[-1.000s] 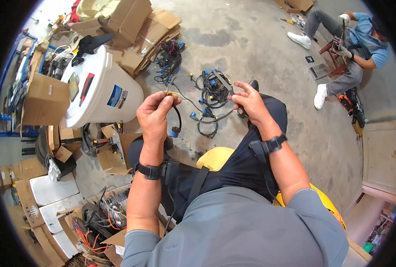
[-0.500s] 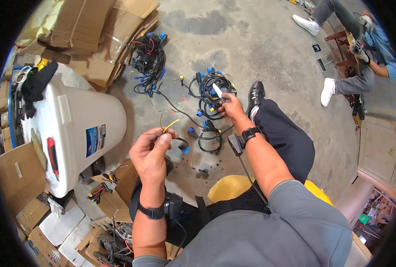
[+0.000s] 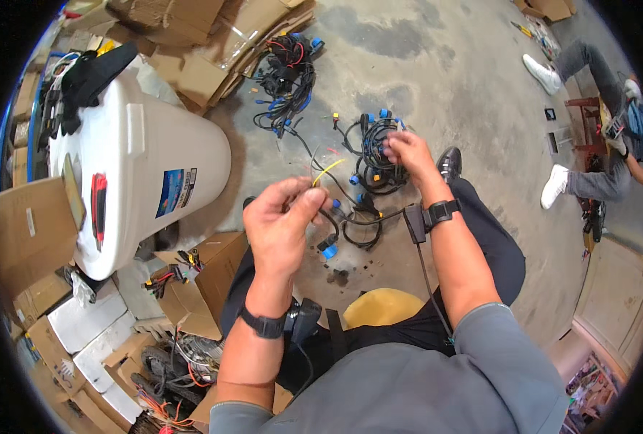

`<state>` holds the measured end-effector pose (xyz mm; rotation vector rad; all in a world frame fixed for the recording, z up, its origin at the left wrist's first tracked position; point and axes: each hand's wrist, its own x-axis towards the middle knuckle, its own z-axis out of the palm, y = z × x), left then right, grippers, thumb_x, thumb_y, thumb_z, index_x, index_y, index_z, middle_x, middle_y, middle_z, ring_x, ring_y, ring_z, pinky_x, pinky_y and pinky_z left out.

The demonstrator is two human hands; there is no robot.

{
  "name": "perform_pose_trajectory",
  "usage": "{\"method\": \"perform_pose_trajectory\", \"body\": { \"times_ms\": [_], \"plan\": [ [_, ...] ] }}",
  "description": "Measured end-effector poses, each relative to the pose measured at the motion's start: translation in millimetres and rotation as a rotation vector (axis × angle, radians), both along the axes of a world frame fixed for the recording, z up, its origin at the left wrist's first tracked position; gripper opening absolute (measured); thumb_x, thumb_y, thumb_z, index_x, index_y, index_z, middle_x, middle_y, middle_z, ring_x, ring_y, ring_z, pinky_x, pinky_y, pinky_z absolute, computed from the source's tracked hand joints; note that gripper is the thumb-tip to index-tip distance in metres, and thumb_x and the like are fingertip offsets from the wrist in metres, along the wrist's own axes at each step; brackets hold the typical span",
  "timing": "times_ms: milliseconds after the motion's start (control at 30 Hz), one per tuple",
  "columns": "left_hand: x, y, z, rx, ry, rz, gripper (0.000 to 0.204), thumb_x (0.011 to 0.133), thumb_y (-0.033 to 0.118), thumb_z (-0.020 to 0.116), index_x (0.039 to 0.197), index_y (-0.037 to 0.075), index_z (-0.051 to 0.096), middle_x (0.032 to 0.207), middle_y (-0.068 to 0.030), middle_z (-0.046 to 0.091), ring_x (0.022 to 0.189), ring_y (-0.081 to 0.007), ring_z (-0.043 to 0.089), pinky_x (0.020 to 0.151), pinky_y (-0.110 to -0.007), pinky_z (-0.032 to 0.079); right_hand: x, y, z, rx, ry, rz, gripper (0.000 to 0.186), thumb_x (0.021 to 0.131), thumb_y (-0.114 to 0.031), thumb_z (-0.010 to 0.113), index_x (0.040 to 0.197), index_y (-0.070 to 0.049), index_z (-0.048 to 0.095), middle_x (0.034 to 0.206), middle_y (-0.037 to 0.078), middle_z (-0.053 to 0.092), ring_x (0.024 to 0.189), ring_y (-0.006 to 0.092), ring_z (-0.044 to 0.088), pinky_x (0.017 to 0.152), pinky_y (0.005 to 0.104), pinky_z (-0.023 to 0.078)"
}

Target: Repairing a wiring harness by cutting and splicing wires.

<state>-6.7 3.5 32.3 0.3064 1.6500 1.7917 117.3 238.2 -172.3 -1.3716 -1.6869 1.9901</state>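
My left hand [image 3: 282, 217] pinches a yellow wire [image 3: 330, 166] with thin grey strands, at the end of a black cable whose blue connector [image 3: 329, 251] hangs below. My right hand [image 3: 412, 155], higher and to the right, is closed on a knife, its blade [image 3: 401, 126] pointing away from me and partly hidden by the blurred fingers. Behind it lies a coil of black cables with blue and yellow connectors [image 3: 372, 176] on the concrete floor. A second tangled cable bundle [image 3: 285, 87] lies farther back.
A white tub [image 3: 148, 159] with dark items on top stands left, beside stacked cardboard [image 3: 177, 43] and boxes of parts [image 3: 202, 289]. A yellow seat [image 3: 379, 307] is under me. A co-worker [image 3: 607, 181] sits at the right, holding something dark in gloved hands, beside a wooden stool [image 3: 582, 119].
The view has shifted. My left hand rose toward the cable coil. The knife in my right hand has turned, its blade now more upright and less visible. More yellow wire shows than a second ago.
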Motion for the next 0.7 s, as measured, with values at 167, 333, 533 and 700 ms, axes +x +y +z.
{"method": "perform_pose_trajectory", "body": {
  "times_ms": [167, 333, 533, 700],
  "plan": [
    [0.7, 7.3, -0.7, 0.069, 0.003, 0.027, 0.013, 0.085, 0.004, 0.067, 0.095, -0.005, 0.065, 0.082, -0.0120, 0.067, 0.070, -0.0164, 0.065, 0.056, -0.025, 0.049, -53.8, -3.6, 174.5, 0.036, 0.351, 0.198, 0.025, 0.093, -0.016, 0.058, 0.111, 0.000, 0.064, 0.101, 0.008, 0.068, 0.089, 0.0139, 0.064, 0.078, 0.0270, 0.052],
    [1.5, 10.4, -7.1, 0.046, -0.030, -0.004, 0.013, 0.085, 0.005, 0.068, 0.095, -0.004, 0.066, 0.081, -0.0112, 0.068, 0.068, -0.0161, 0.065, 0.054, -0.025, 0.048, -51.9, -31.2, 229.4, 0.432, 0.370, 0.536, 0.018, 0.086, -0.014, 0.064, 0.095, 0.000, 0.069, 0.086, 0.008, 0.068, 0.076, 0.0135, 0.061, 0.070, 0.0283, 0.049],
    [-2.2, 11.6, 0.3, 0.051, -0.014, -0.035, 0.011, 0.085, 0.003, 0.068, 0.094, -0.004, 0.066, 0.082, -0.0114, 0.070, 0.068, -0.0164, 0.066, 0.052, -0.024, 0.048, -43.5, -55.5, 231.4, 0.651, 0.458, 0.613, 0.007, 0.080, -0.004, 0.064, 0.086, -0.001, 0.066, 0.077, 0.013, 0.064, 0.071, 0.0266, 0.063, 0.064, 0.0330, 0.050],
    [-2.9, 14.3, -0.8, 0.068, -0.027, -0.037, 0.011, 0.085, 0.003, 0.068, 0.094, -0.004, 0.066, 0.083, -0.0118, 0.070, 0.068, -0.0165, 0.066, 0.052, -0.024, 0.049, -43.8, -51.8, 223.9, 0.779, 0.489, 0.646, 0.003, 0.077, 0.000, 0.063, 0.080, -0.001, 0.063, 0.076, 0.014, 0.063, 0.069, 0.0314, 0.062, 0.061, 0.0360, 0.049]
  ]
}}
